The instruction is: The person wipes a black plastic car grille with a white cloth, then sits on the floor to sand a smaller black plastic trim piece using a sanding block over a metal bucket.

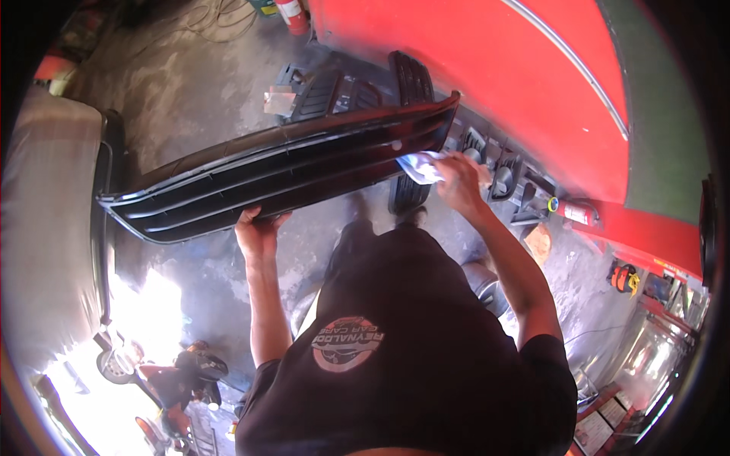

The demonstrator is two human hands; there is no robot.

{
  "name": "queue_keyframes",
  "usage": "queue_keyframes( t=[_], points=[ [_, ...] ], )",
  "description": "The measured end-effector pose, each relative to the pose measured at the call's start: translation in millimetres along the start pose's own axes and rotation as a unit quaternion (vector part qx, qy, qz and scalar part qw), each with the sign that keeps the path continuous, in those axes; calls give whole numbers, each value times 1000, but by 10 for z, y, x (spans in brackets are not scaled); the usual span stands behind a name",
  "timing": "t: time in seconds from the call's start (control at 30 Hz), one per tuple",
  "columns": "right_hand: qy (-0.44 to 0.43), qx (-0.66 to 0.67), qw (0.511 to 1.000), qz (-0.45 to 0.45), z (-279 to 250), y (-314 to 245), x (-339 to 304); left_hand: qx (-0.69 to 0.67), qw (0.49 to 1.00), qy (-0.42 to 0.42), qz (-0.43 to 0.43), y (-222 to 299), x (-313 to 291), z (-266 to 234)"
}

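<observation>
A long black slatted car grille is held up in front of me, slanting upward to the right. My left hand grips its lower edge from below, left of the middle, with the fingers partly hidden behind it. Near the grille's right end, my right hand is closed on a crumpled pale cloth. The cloth lies against the slats there, bright with glare, so its exact material is hard to make out.
Black plastic car parts lie on the concrete floor beyond the grille, with another slatted part among them. A red wall runs along the right, with a fire extinguisher by it. On the left stands a covered vehicle.
</observation>
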State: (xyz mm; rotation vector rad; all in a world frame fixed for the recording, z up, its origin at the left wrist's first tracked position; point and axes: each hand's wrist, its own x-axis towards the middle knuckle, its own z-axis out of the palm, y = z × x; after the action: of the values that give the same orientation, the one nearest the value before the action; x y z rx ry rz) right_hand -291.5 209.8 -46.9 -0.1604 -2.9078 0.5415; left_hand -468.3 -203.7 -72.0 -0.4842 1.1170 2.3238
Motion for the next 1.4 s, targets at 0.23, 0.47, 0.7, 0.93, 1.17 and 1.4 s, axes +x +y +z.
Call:
queue_keyframes(
  t=[0.23,0.47,0.7,0.93,1.17,1.4],
  points=[
    [-21,78,987,-136,151,-393,-157,1,994,44,-100,-382,-62,32],
    [10,51,992,-114,347,0,-620,38,988,59,-138,-753,-179,441],
    [102,138,984,-45,-480,112,-221,91,980,71,-159,-980,-239,525],
    [-29,69,996,-51,196,650,-223,163,972,47,-165,-970,-137,641],
    [-110,236,960,102,620,548,35,269,932,48,-237,-780,985,572],
    [-4,215,969,125,1093,492,832,350,920,29,-173,-558,2485,935]
  ],
)
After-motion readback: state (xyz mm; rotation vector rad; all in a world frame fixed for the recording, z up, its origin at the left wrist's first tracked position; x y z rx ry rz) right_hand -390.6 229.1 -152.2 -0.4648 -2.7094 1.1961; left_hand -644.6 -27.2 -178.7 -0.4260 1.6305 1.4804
